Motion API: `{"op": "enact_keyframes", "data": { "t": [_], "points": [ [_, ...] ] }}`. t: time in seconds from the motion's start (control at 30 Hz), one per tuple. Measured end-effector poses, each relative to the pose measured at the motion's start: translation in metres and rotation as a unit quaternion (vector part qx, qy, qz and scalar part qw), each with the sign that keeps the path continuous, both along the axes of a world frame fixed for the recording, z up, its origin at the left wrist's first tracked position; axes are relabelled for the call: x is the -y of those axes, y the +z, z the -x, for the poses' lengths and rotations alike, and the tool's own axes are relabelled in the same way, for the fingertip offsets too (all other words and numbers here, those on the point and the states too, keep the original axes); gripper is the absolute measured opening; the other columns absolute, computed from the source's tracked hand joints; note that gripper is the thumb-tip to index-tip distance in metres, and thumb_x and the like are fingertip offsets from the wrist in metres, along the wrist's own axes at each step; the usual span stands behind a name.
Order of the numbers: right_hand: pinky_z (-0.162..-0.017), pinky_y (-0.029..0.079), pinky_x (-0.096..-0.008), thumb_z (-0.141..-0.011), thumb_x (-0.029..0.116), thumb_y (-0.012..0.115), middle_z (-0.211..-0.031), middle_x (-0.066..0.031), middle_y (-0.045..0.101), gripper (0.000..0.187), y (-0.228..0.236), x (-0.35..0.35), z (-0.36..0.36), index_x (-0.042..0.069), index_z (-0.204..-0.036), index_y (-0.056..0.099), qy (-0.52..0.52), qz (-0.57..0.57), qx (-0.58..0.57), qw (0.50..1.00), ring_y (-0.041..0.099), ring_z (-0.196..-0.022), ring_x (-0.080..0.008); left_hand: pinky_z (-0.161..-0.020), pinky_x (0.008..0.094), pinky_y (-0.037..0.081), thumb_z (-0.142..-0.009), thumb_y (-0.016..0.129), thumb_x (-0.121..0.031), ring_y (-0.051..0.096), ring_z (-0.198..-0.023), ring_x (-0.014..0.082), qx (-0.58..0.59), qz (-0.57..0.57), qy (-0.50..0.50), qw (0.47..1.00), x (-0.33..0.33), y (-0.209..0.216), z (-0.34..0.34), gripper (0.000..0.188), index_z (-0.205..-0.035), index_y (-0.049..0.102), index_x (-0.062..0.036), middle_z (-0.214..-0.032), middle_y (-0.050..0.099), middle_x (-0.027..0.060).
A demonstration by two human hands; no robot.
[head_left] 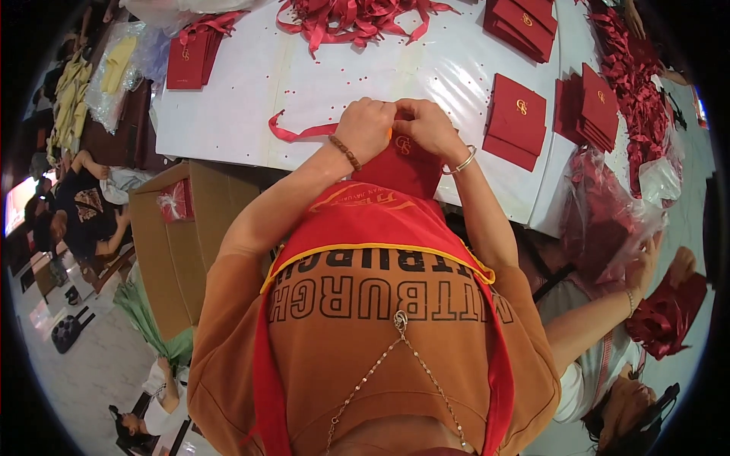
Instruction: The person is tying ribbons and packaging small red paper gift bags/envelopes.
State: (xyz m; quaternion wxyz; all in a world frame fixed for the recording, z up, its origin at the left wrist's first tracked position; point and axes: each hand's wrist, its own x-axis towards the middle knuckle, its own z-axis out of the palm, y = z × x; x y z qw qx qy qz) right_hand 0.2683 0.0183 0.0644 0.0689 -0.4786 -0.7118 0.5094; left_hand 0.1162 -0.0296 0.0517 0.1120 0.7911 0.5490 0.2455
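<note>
At the near edge of the white table, my two hands meet over a dark red paper bag (404, 169) with a gold emblem. My left hand (366, 131) is closed, fingers pinched near the bag's top edge. A red ribbon (303, 135) trails out from under it to the left and curls at its loose end. My right hand (428, 128) is closed at the bag's upper right edge, its fingertips touching those of my left. A speck of orange shows between the hands. The fingertips partly hide where ribbon and bag meet.
A heap of red ribbons (353, 19) lies at the far side. Stacked red bags (515, 120) rest at right, others (190, 59) at far left. An open cardboard box (171, 258) stands left below the table. A co-worker's arm (597, 323) reaches in at right.
</note>
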Motion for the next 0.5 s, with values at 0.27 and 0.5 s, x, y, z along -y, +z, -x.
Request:
{"op": "enact_keyframes", "data": {
  "t": [0.27,0.5],
  "points": [
    [-0.070,0.045,-0.0387,-0.073,0.018,0.057,-0.083,-0.0137,0.064,0.026,0.000,0.008,0.004,0.011,-0.097,0.063,-0.015,-0.033,0.009,0.999,0.060,-0.080,-0.0322,-0.060,0.0365,0.044,-0.068,0.057,-0.010,0.056,-0.066,0.0244,-0.216,0.020,-0.025,0.976,0.000,0.016,-0.012,0.007,-0.074,0.055,-0.0064,-0.067,0.059,0.0089],
    [-0.071,0.045,-0.0379,-0.074,0.014,0.057,-0.085,-0.0145,0.064,0.024,-0.008,0.009,-0.003,0.008,-0.097,0.061,-0.027,-0.009,-0.030,0.999,0.059,-0.080,-0.0320,-0.057,0.0371,0.045,-0.071,0.058,-0.011,0.060,-0.065,0.0260,-0.106,0.096,-0.009,0.990,-0.013,0.016,-0.004,0.009,-0.077,0.057,-0.0043,-0.068,0.062,0.0098]
  ]
}}
